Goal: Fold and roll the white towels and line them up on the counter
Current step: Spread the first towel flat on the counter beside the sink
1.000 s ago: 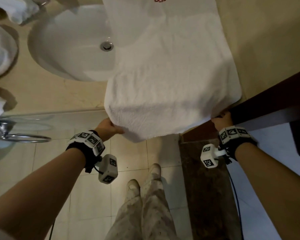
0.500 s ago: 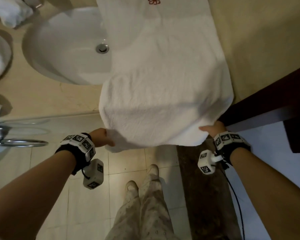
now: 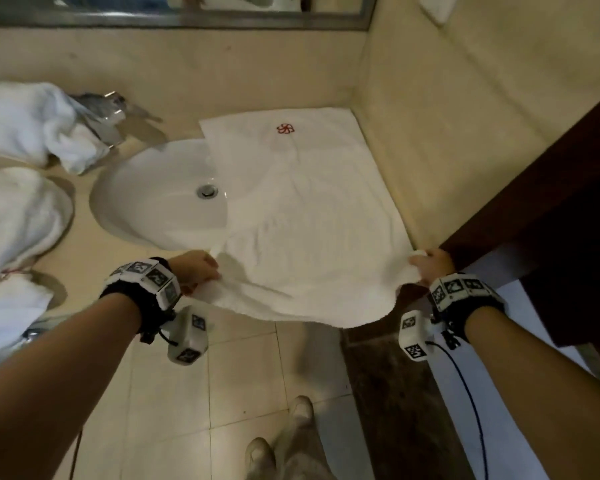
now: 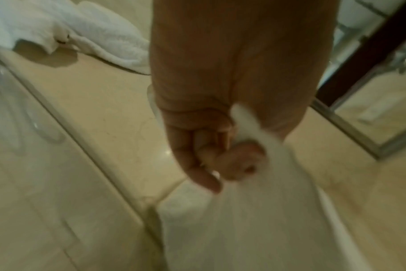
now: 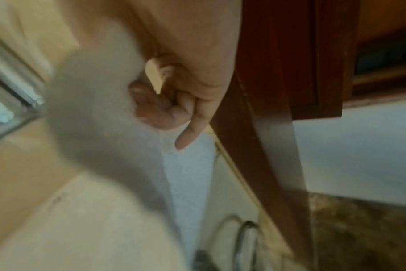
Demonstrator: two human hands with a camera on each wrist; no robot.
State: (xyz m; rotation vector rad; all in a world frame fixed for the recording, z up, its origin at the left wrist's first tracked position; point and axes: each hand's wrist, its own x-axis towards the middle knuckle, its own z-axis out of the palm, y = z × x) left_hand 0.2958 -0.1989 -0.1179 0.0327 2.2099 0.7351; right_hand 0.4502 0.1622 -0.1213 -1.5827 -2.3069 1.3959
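A white towel with a red flower mark lies spread over the beige counter's right end and part of the sink. Its near edge is lifted off the counter front. My left hand pinches the near left corner of the towel, fingers curled around the cloth. My right hand grips the near right corner of the towel. The near hem sags between both hands over the floor.
Crumpled white towels lie on the counter at the left, by a chrome faucet. A dark wooden door frame stands close to my right hand. A mirror edge runs along the back wall.
Both hands have raised the hanging near end of the towel up to counter height. The view has tilted up, bringing the back wall and the left towels into sight.
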